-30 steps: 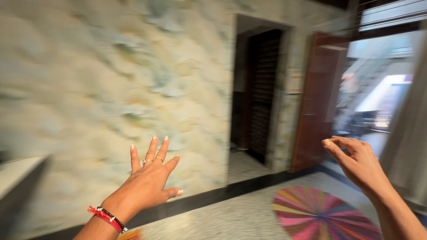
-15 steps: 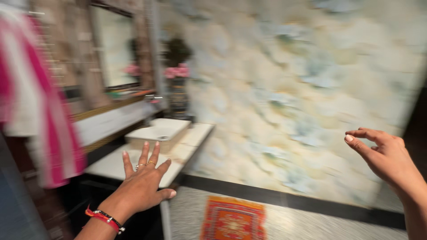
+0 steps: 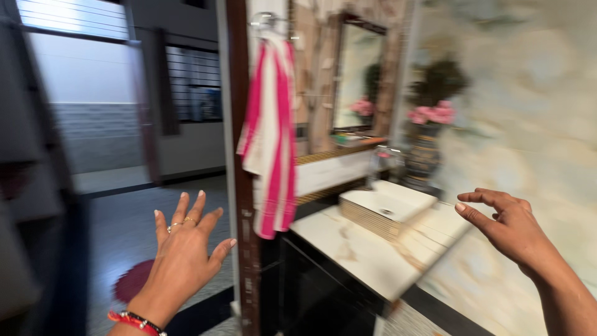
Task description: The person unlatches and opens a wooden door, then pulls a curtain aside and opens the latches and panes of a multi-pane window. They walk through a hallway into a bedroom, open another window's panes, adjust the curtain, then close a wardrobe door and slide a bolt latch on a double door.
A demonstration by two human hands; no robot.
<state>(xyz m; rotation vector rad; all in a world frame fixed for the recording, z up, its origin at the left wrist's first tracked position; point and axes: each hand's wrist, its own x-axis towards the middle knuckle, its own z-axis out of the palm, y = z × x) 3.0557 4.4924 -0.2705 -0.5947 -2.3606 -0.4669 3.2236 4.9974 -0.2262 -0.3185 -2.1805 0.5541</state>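
My left hand (image 3: 183,252) is raised with fingers spread, holding nothing; it wears rings and a red and black bracelet at the wrist. It hangs in front of a dark doorpost (image 3: 239,155). My right hand (image 3: 504,227) is lifted at the right with fingers loosely curled and apart, empty, in front of a marbled wall and just right of a white square washbasin (image 3: 385,208). A pink and white striped towel (image 3: 270,137) hangs on a ring between the two hands.
The basin sits on a pale marble counter (image 3: 367,255) over a dark cabinet. Behind it are a mirror (image 3: 354,74), a tap and a vase of pink flowers (image 3: 429,134). An open doorway (image 3: 124,124) lies to the left, with a round red mat (image 3: 134,280) on the floor.
The view has swung left: the basin and counter moved from left to centre-right, and the towel and doorway came into sight. Both hands stay raised and empty.
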